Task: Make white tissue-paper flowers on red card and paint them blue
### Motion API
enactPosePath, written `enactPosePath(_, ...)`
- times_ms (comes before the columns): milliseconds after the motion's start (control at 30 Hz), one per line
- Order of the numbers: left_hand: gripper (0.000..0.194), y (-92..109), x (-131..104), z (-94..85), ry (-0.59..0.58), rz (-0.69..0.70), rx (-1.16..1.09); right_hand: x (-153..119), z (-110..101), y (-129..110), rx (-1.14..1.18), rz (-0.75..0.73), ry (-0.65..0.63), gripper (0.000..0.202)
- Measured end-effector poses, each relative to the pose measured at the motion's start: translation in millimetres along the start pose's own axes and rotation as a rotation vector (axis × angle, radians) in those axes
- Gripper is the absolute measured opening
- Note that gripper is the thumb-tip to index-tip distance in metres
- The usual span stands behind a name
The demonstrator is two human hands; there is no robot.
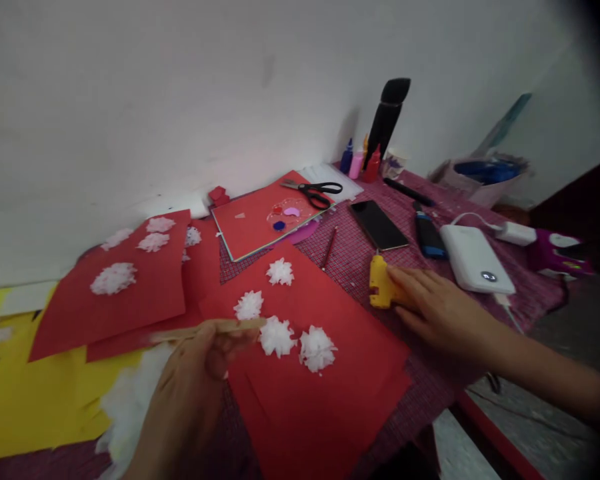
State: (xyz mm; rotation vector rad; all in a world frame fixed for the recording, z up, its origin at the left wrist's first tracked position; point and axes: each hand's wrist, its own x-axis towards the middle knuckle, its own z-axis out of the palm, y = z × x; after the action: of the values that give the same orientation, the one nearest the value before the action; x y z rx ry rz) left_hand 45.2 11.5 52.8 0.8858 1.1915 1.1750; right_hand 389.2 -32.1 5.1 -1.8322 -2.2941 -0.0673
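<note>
My left hand, a little blurred, is closed on pale wooden sticks held level over the left side of a red paper sheet. One stick end comes close to a white crinkled paper tuft on that sheet. More tufts lie nearby, including another white tuft to the right. At the right of the sheet, my right hand grips the handle of a yellow glue gun, whose nozzle points away from me toward a phone.
Red sheets with tufts and yellow paper lie left. Scissors and a paint palette rest on a red folder. Paint bottles stand by the wall. A power bank and a blue-black cutter lie right.
</note>
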Motion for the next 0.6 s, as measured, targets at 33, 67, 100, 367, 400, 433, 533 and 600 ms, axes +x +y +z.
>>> enactPosePath(33, 0.023, -2.0, 8.3, -2.6, -0.039, 0.044, 0.045, -0.7, 7.1, 9.7, -0.043, 0.009, -0.006, 0.053)
enactPosePath(67, 0.026, -4.9, 15.3, -5.1, -0.073, 0.095, 0.097, -1.3, 12.2, 15.7, -0.074, 0.006, -0.016, 0.053)
enactPosePath(100, 0.027, -8.0, 20.7, -7.2, -0.09, 0.144, 0.163, -1.7, 15.1, 18.4, -0.091, -0.002, -0.026, 0.051)
enactPosePath(367, 0.024, -5.0, 16.8, 5.4, -0.039, 0.054, 0.566, 9.8, 4.2, 15.2, -0.072, 0.06, -0.099, 0.036)
enactPosePath(400, 0.024, -6.3, 16.3, 8.9, -0.079, 0.078, 0.675, 10.6, 2.6, 18.1, -0.051, 0.077, -0.098, 0.035)
enactPosePath(433, 0.024, -9.2, 16.9, 11.6, -0.135, 0.136, 0.798, 10.8, 0.8, 20.9, -0.025, 0.097, -0.095, 0.035)
enactPosePath(533, 0.021, -25.6, 22.8, 14.3, -0.314, 0.404, 1.07, 10.3, -8.1, 22.7, 0.126, 0.183, -0.086, 0.029)
enactPosePath(600, 0.022, -38.3, 27.2, 12.9, -0.377, 0.531, 1.147, 10.5, -16.6, 15.8, 0.322, 0.279, -0.09, 0.02)
